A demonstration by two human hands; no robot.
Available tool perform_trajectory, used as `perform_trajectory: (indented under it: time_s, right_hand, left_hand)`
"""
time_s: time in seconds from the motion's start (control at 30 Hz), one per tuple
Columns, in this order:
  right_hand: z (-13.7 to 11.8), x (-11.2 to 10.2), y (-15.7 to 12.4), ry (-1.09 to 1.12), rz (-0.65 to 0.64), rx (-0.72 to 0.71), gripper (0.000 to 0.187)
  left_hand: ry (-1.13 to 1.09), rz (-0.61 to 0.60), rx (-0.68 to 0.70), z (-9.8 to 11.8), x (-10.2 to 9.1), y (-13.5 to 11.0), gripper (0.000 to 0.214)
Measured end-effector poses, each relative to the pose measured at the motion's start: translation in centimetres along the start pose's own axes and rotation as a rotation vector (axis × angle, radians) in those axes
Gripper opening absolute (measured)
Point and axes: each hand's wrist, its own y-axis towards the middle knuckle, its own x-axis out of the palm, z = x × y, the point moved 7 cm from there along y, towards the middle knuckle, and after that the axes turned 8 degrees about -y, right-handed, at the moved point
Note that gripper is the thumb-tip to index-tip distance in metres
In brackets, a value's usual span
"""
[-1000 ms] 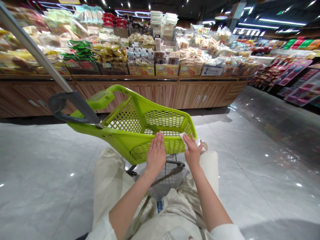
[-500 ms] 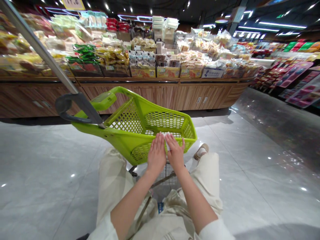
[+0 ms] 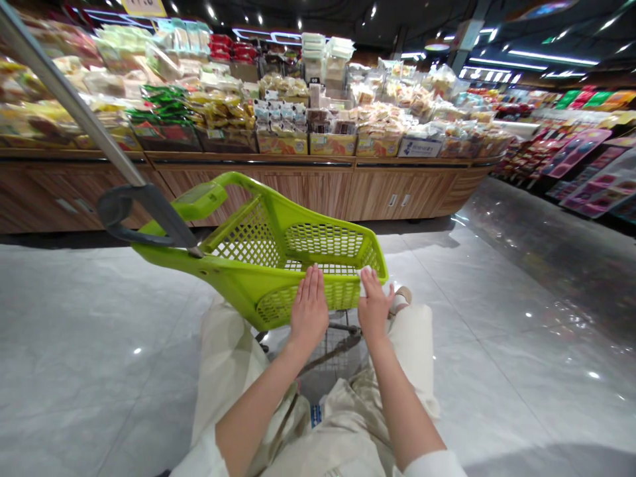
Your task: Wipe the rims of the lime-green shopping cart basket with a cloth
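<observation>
A bright green plastic shopping cart basket (image 3: 238, 278) stands in front of me, its lattice sides sloping down to the right. My left hand (image 3: 309, 308) rests on the near rim with its fingers stretched out flat, its thumb hidden. Farther right, close to the basket's front corner, my right hand (image 3: 373, 305) presses a small white tissue (image 3: 364, 273) against the same rim. Most of the tissue lies under the fingers. At the left, a grey handle loop (image 3: 144, 212) on a metal pole (image 3: 84, 109) is beside the cart's rear end.
Behind the cart runs a wooden cabinet (image 3: 298, 189) topped with packaged foods (image 3: 283, 119) in boxes. More shelves of goods (image 3: 576, 159) stand at the right. My legs (image 3: 233, 358) straddle the cart's lower frame (image 3: 342, 328). The floor (image 3: 497, 384) is shiny grey tile.
My right hand has slid right along the near rim with the tissue, away from my left hand. The left hand stays nearly in place on the rim.
</observation>
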Motion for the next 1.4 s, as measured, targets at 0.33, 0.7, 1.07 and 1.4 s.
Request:
perform_trajectory:
  time_s: [0.33, 0.7, 1.07, 1.4]
  right_hand:
    - [-5.1, 0.1, -0.1, 0.060, -0.120, -0.342, 0.081]
    - [4.2, -0.5, 0.8, -0.017, 0.076, 0.104, 0.070]
    - [-5.2, 0.3, 0.1, 0.064, -0.143, -0.355, 0.080]
    - [8.3, -0.8, 0.8, -0.007, 0.036, 0.079, 0.074]
  left_hand:
    - [0.001, -0.018, 0.009, -0.4, -0.3, -0.1, 0.071]
    - [-0.013, -0.019, 0.002, 0.0, 0.5, 0.2, 0.071]
    - [-0.004, -0.035, 0.025, -0.1, -0.1, 0.2, 0.070]
    - [-0.018, -0.041, 0.022, 0.1, 0.4, 0.2, 0.072]
